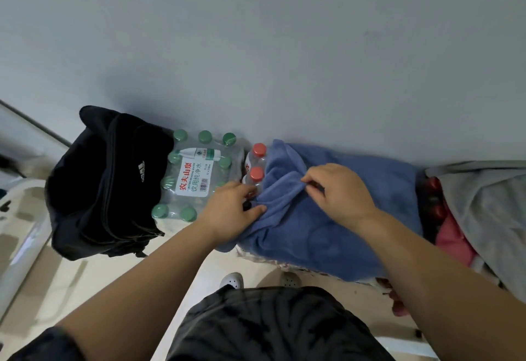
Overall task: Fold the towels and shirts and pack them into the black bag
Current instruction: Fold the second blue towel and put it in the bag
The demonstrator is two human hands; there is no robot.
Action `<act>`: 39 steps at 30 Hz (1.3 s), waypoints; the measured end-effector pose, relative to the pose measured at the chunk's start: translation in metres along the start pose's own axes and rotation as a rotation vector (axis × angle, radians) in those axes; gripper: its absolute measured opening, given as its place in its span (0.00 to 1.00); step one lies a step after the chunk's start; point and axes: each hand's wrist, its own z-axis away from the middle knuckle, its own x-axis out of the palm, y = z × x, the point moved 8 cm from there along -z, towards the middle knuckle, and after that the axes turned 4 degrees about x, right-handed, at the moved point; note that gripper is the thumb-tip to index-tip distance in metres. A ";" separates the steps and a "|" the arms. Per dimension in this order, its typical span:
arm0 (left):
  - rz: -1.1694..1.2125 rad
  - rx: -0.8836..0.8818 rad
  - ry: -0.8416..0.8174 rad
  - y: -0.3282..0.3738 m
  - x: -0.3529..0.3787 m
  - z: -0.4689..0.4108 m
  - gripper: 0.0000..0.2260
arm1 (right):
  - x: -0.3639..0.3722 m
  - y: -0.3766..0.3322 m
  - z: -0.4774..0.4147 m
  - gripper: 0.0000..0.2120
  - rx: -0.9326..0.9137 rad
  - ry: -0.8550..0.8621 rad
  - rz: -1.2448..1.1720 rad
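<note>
Towel (341, 235), blue: L hand (231, 214) grips its edge, R hand (340, 192) pinches a fold (black bag (99, 187) nearby).

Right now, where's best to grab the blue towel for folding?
Pinch the towel at its bunched edge by the red-capped bottles, coming from above: the cloth rises in a ridge there, while the rest lies flat.

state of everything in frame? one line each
Black fabric duffel bag: appears zipped shut.
Blue terry towel: unfolded, bunched at its left end.
Shrink-wrapped pack of green-capped water bottles: sealed, upright.
Two red-capped clear bottles: capped, partly under towel.
Grey garment: unfolded heap.
Left hand grip: gripping towel edge.
Right hand grip: pinching towel ridge.
</note>
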 end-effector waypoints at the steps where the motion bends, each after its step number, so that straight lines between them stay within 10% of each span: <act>1: -0.026 -0.013 -0.009 0.006 0.001 -0.003 0.20 | -0.001 0.007 0.004 0.02 0.006 0.001 0.018; 9: -0.010 0.081 0.132 0.030 -0.004 -0.001 0.09 | 0.005 -0.002 0.009 0.15 0.004 -0.103 0.053; 16: 0.124 0.063 0.168 0.024 -0.009 0.014 0.04 | 0.026 -0.058 -0.009 0.03 -0.277 -0.147 0.110; 39: 0.524 -0.120 0.347 -0.021 -0.060 0.033 0.09 | -0.017 -0.074 -0.060 0.06 0.203 0.061 -0.528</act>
